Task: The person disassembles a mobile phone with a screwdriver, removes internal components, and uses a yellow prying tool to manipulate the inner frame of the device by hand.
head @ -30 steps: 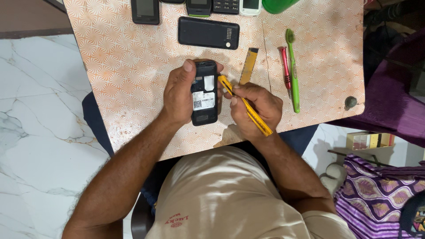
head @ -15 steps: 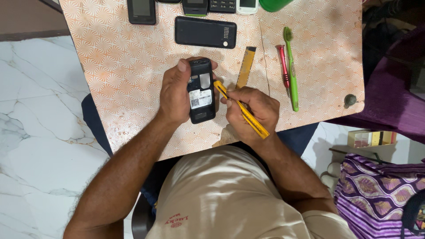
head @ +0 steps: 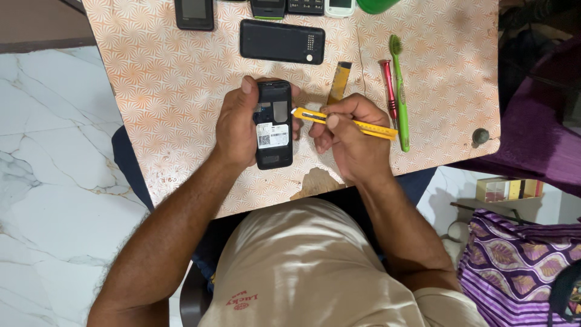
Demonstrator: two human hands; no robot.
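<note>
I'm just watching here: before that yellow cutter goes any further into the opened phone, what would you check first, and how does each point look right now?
1. Phone held firm: ok, the left hand wraps its side, thumb at the top edge.
2. Cutter gripped: ok, the right hand pinches it like a pen.
3. Tip placement: ok, it sits at the phone's right edge, near the top.
4. Left fingers clear of the tip: cannot tell, those behind the phone's right edge are mostly hidden.
5. Blade out: cannot tell, too small to see.
6. Room on the table: ok, the back cover, red screwdriver and green toothbrush lie apart from the hands.
</note>
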